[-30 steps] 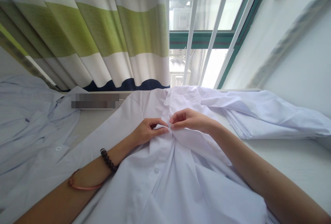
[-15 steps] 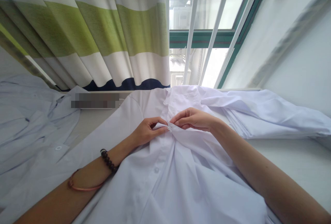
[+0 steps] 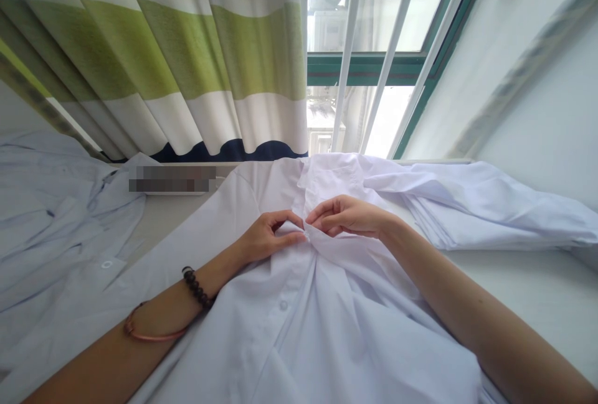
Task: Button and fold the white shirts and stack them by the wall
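Observation:
A white button-up shirt [image 3: 327, 329] lies spread on the table in front of me, collar toward the window. My left hand [image 3: 268, 236] pinches the shirt's front edge just below the collar, fingers curled. My right hand [image 3: 348, 216] pinches the opposite front edge, its fingertips meeting those of the left at the placket. A small white button [image 3: 283, 305] shows lower down the front. A dark bead bracelet [image 3: 196, 288] and a thin reddish band [image 3: 149, 334] sit on my left wrist.
A stack of folded white garments [image 3: 490, 217] lies at the right on the white table [image 3: 537, 292]. Pale blue shirts [image 3: 56, 230] are heaped at the left. A striped curtain [image 3: 187, 61] and a barred window [image 3: 374, 68] stand behind.
Both hands stay pinched at the placket; the fingers shifted only slightly, with the fabric edges drawn a little closer together.

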Tool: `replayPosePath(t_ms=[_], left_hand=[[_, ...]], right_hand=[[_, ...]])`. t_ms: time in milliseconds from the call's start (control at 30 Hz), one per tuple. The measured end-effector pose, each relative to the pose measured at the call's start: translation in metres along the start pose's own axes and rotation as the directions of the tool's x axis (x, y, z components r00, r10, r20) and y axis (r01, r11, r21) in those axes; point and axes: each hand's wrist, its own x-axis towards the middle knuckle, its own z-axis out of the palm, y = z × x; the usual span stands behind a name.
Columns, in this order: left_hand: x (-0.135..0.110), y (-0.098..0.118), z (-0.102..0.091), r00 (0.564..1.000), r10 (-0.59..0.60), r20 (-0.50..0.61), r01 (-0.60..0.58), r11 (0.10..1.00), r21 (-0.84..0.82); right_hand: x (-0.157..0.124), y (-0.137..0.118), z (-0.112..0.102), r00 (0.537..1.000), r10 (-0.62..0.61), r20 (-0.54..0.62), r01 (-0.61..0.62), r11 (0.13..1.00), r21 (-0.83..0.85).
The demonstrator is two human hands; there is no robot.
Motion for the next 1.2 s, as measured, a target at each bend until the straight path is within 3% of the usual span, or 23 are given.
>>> replayPosePath(t_ms=[333,500,800,1000,1200], left_hand=[[0.0001,-0.0013,0.0057,0.994,-0.024,-0.104,0.020,0.999,-0.032],[0.0012,0.0020,0.0069,0.967,0.180,-0.178,-0.167,0.982,0.087],[0.0002,0.0003,0.0059,0.963,0.221,-0.155,-0.193,0.965,0.178],[0.0028,-0.0019,0.0057,0.934,0.336,-0.119,-0.299,0.921,0.251],[0.0017,-0.0020,0.0063,0.919,0.377,-0.112,-0.330,0.895,0.302]], right_hand=[[0.0032,0.0056,-0.0031,1.000,-0.002,0.023,0.001,0.999,0.046],[0.0028,0.0052,-0.0019,0.999,-0.005,0.032,0.003,0.997,0.075],[0.0042,0.0068,-0.0001,0.997,-0.007,0.074,0.003,0.999,0.046],[0.0044,0.0061,0.0039,1.000,0.018,0.008,-0.017,0.999,-0.033],[0.0031,0.0049,0.0067,0.999,0.020,-0.040,-0.026,0.989,-0.143]])
